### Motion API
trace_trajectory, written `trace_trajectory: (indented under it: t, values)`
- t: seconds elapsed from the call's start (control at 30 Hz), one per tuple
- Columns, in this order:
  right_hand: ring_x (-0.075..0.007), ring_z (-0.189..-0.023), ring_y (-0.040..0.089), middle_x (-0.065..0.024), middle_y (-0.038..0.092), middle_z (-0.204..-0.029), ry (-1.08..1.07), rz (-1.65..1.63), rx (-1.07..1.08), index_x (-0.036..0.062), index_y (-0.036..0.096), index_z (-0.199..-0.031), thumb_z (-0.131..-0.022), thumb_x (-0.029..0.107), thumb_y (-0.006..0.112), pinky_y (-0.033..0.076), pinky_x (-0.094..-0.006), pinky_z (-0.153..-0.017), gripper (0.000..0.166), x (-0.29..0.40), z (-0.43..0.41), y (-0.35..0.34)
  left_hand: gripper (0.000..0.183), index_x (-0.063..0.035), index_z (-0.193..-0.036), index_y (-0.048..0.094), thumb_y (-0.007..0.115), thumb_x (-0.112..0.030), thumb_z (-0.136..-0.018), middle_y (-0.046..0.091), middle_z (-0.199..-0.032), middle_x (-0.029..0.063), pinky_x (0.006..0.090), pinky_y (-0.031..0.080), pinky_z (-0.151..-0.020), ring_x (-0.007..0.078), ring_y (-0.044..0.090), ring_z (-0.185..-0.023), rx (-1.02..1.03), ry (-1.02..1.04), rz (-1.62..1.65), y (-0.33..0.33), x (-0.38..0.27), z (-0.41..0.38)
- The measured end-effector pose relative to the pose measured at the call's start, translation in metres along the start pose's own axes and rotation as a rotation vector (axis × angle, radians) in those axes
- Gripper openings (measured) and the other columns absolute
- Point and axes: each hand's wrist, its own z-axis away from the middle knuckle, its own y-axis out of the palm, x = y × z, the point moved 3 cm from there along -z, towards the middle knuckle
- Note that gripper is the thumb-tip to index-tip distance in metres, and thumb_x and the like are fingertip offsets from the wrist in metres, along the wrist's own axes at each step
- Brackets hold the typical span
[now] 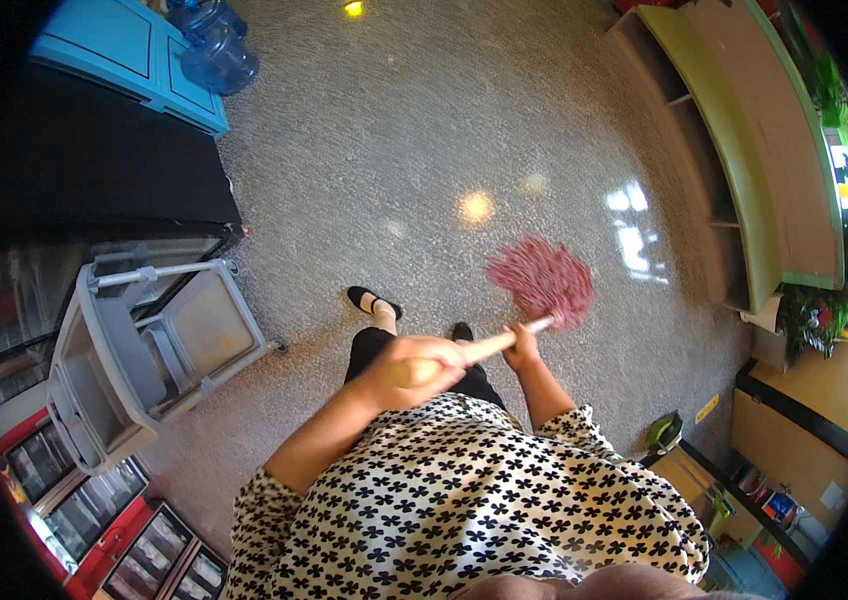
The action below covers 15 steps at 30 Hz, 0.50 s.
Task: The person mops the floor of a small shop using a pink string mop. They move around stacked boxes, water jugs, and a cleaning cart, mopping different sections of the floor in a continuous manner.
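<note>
A string mop with a reddish-pink head [544,279] rests on the speckled floor [394,150] ahead of me and to the right. Its pale wooden handle [489,346] slants back toward my body. My left hand [416,369] wraps around the upper end of the handle, close to my waist. Lower down, my right hand [521,349] grips the shaft just above the mop head. The mop strands are spread out and slightly blurred. Between my arms my black shoes [374,302] show on the floor.
A grey utility cart [146,352] on casters stands at the left. Beyond it are a black-covered unit [109,157], a blue cabinet [116,45] and clear blue water bottles [220,60]. A long bench with open shelves [716,150] lines the right, with potted plants [814,319] behind.
</note>
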Motion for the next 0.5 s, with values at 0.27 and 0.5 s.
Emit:
trace_trajectory:
  t: [0.27, 0.5]
  values:
    - [-0.0227, -0.062, 0.050, -0.0094, 0.049, -0.070, 0.207, 0.061, -0.240, 0.0037, 0.045, -0.080, -0.080, 0.005, 0.043, 0.046, -0.0344, -0.061, 0.003, -0.012, 0.008, -0.085, 0.015, -0.0024, -0.068, 0.052, 0.063, -0.004, -0.077, 0.061, -0.076, 0.0077, 0.0284, 0.046, -0.069, 0.0162, 0.059, -0.074, 0.182, -0.171, 0.110, 0.045, 0.023, -0.001]
    - [-0.0235, -0.060, 0.051, -0.0086, 0.050, -0.066, 0.211, 0.001, -0.130, 0.0038, 0.050, -0.076, -0.081, 0.008, 0.047, 0.046, -0.0362, -0.059, 0.008, -0.048, 0.007, 0.015, 0.018, -0.0037, -0.064, 0.046, 0.055, 0.003, -0.078, 0.055, -0.065, 0.0067, 0.0351, 0.045, -0.072, 0.0175, 0.057, -0.067, -0.065, -0.177, 0.118, -0.017, -0.017, 0.003]
